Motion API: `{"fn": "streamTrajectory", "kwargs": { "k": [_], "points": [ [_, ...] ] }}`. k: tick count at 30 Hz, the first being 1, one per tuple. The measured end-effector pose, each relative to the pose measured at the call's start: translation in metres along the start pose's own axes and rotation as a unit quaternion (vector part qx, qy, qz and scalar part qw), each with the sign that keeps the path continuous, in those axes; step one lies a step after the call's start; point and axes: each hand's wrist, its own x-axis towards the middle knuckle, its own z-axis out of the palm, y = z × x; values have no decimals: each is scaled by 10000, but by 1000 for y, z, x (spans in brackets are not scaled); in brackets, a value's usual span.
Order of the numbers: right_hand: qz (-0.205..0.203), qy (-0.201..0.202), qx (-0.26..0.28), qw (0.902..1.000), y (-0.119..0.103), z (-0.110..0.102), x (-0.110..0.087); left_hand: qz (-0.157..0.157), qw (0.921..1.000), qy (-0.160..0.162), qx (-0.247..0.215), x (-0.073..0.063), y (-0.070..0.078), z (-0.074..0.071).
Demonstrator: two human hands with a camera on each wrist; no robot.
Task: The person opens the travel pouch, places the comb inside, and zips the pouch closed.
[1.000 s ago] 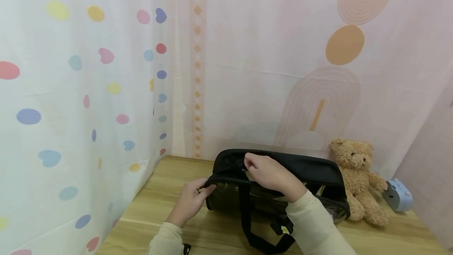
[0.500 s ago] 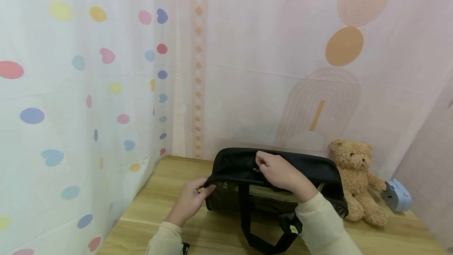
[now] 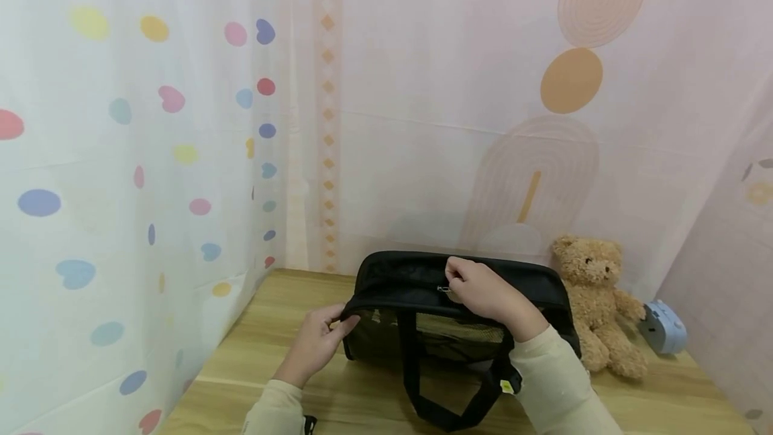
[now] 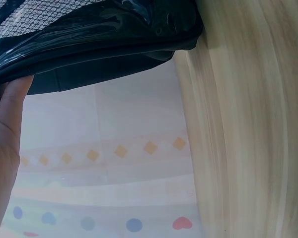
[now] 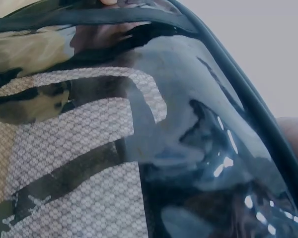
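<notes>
A black bag [image 3: 386,285] with clear plastic panels lies on the table, its carry strap [image 3: 410,368] looped toward me. My left hand [image 3: 311,341] pinches the bag's upper left corner between thumb and fingers. In the left wrist view, the left hand [image 4: 7,119] grips the black piped edge [image 4: 104,47]. Along the top seam my right hand [image 3: 486,291], fingers curled, pinches at a metal zipper pull [image 3: 443,289] whose end shows just left of the fingers. White mesh [image 5: 89,173] shows behind the clear panel in the right wrist view.
A brown teddy bear [image 3: 594,301] sits against the bag's right end. Right of it stands a small light-blue case [image 3: 663,327]. Patterned curtains [image 3: 417,153] enclose the wooden table [image 3: 272,301] at the back and sides.
My right hand has slid rightward along the bag's top with the zipper pull. The left hand keeps its hold on the corner. The head view has shifted slightly right.
</notes>
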Motion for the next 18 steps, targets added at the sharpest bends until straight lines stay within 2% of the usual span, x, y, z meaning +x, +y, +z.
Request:
{"fn": "streamTrajectory", "kwargs": {
  "k": [7, 18],
  "points": [
    [143, 85, 84, 9998, 5, -5, -4, 3, 10000, -12, 57, -1, 1, -1],
    [201, 286, 810, 9961, 10, -15, -14, -120, 9999, -68, 14, -1, 0, -1]
  ]
}}
